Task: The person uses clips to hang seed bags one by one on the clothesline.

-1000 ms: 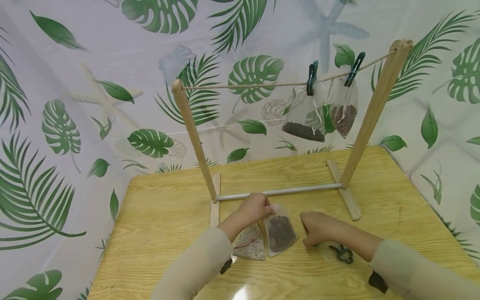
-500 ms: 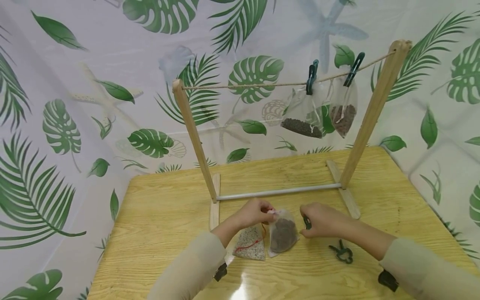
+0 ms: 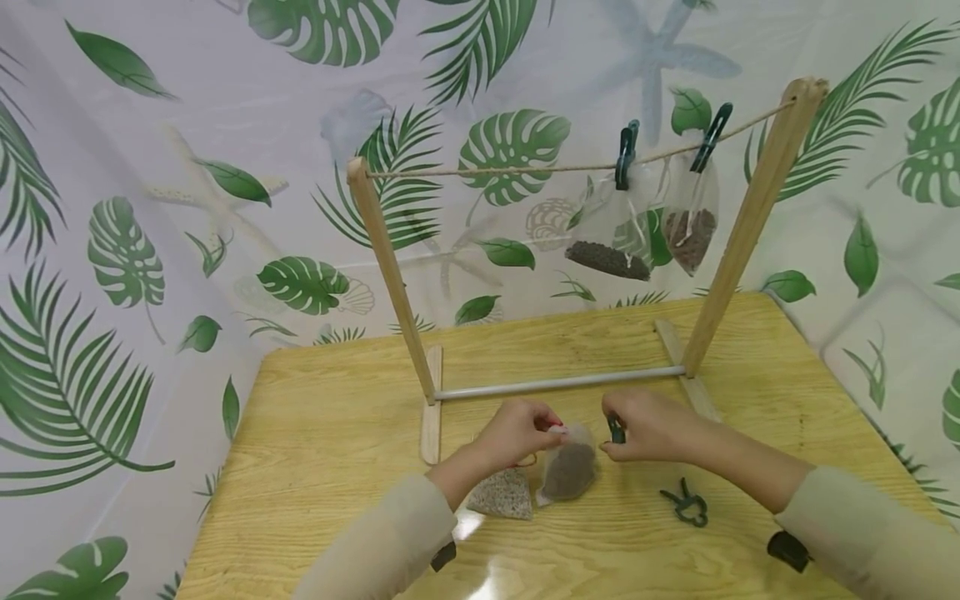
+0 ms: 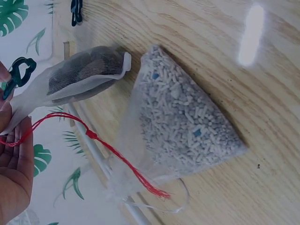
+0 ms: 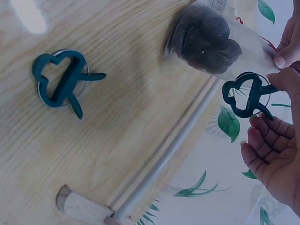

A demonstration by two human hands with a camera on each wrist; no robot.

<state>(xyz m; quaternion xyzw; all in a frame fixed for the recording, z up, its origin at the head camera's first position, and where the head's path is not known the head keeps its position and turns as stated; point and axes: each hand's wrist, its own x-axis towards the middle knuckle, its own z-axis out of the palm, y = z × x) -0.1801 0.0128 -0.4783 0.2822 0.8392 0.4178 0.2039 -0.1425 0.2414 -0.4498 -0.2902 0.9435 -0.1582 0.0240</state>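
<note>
My left hand (image 3: 517, 433) pinches the gathered top of a white mesh drawstring bag (image 3: 572, 471) with dark lumps inside. The bag is tilted, its lower end close to the table. A red cord (image 4: 93, 134) trails from the left fingers. My right hand (image 3: 648, 425), just right of the bag, pinches a green spring clip (image 5: 248, 96) by its handles; the clip is close to the bag's neck in the right wrist view. A second mesh bag (image 4: 183, 117), filled with pale pellets and a few blue bits, lies on the table by the left hand.
Another green clip (image 3: 686, 504) lies on the table right of centre. Behind the hands stands a wooden frame (image 3: 390, 275) with a rope (image 3: 495, 172) and a low white bar (image 3: 562, 385). Two filled bags hang clipped at the rope's right, one dark-grained (image 3: 609, 258), one reddish-brown (image 3: 690, 237).
My left hand has raised the bag's top and shifted it slightly right, tilting the bag up. The right hand has moved up a little, with the clip now showing in its fingers.
</note>
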